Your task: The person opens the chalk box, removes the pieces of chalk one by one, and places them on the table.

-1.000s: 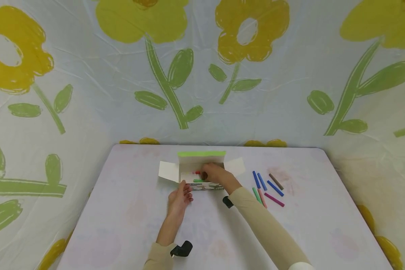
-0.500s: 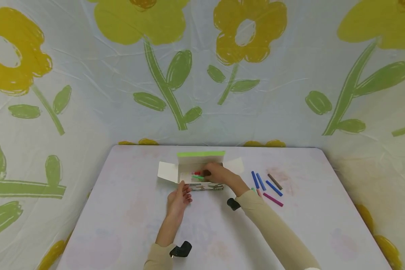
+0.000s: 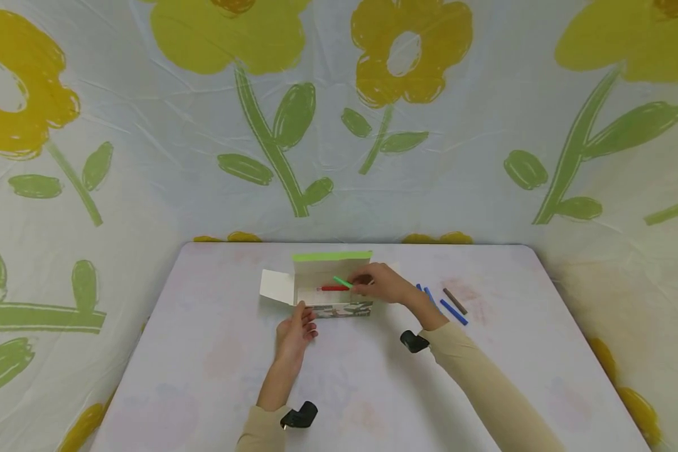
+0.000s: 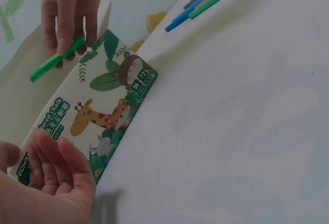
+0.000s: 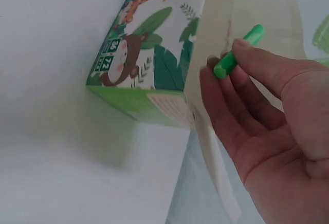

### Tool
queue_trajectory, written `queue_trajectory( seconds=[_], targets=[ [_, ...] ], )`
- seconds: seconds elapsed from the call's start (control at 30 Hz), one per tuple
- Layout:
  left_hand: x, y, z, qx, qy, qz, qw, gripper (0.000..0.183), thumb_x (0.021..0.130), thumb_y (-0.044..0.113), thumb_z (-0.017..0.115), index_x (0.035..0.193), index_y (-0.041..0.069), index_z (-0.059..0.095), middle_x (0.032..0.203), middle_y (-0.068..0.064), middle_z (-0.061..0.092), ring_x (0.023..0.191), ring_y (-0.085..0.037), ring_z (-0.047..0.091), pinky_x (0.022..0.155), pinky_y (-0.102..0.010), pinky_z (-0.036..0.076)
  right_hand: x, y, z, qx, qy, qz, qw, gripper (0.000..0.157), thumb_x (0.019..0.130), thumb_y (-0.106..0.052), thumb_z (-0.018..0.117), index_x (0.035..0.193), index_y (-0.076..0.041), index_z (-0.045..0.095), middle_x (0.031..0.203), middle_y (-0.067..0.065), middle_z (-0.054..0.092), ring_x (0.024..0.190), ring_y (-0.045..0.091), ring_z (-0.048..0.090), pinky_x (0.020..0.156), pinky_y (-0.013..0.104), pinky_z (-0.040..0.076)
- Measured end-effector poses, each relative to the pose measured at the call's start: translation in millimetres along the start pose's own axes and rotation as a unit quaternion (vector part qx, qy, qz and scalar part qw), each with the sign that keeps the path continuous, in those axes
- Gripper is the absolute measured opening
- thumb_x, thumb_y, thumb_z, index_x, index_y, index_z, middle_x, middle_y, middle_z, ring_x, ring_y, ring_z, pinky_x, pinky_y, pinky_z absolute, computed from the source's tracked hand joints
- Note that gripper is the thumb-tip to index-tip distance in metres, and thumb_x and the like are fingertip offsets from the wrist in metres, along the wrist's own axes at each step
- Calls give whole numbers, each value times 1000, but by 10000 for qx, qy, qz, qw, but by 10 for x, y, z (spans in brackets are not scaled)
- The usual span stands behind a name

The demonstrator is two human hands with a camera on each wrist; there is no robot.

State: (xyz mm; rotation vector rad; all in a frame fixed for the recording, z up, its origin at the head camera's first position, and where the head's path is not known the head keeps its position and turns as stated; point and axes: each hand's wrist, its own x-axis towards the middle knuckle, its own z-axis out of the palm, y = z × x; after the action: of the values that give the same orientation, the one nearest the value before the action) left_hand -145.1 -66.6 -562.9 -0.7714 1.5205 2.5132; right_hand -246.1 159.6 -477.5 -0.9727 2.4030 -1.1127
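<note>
My right hand [image 3: 385,284] pinches a green chalk stick [image 3: 341,282] between thumb and fingertips, above the open chalk box [image 3: 344,310]. The right wrist view shows this green stick [image 5: 239,52] tilted, with the box's end wall close by. A red chalk stick [image 3: 332,289] shows at the box's inside. My left hand [image 3: 294,334] grips the box's front wall near its left corner, thumb over the top edge and fingers against the outside. Animals and leaves decorate that printed front [image 4: 95,118]. The right part of the box's inside is hidden behind my right hand.
Right of the box, several loose chalk sticks lie on the table [image 3: 486,383], among them a blue one [image 3: 454,312] and a brown one [image 3: 455,301]. The box's left flap [image 3: 277,287] spreads outward and its lid [image 3: 332,263] stands up behind. Flower-printed cloth surrounds the table.
My right hand has come up and rightward out of the box with the green chalk stick, uncovering more of the red one. My left hand stays on the box's front wall.
</note>
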Motion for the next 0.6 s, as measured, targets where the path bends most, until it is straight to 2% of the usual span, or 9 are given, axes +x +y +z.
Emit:
queue_trajectory(
  seconds=[0.13,0.3,0.43,0.6],
  targets=[
    [20,-5,-16,18,-4,-16,10000,41,106,36,59,109,-5,62,89,-4,66,70,-11,55,64,-24,49,-115,34,-101,442,126,135,9989,22,100,-5,67,118,8,68,103,17,72,93,30,72,80,35,59],
    [30,5,-11,-13,15,-4,10000,40,106,35,59,109,-5,62,90,-5,66,70,-11,54,63,-24,49,-291,48,-256,601,390,358,9968,27,100,-10,68,122,5,68,109,15,71,99,27,70,85,32,58],
    [20,5,-1,33,7,-15,10000,40,106,36,59,109,-4,62,90,-5,66,71,-12,55,64,-25,50,-460,54,-405,724,623,731,9927,30,102,-15,66,126,2,68,117,15,71,106,28,68,90,32,57],
    [9,-5,-13,49,-24,10,10000,42,105,36,60,111,-5,62,92,-6,67,72,-12,55,64,-25,50,-669,131,-552,1034,878,1188,9836,34,103,-20,65,130,0,66,119,17,71,105,28,69,95,38,56]
  ],
)
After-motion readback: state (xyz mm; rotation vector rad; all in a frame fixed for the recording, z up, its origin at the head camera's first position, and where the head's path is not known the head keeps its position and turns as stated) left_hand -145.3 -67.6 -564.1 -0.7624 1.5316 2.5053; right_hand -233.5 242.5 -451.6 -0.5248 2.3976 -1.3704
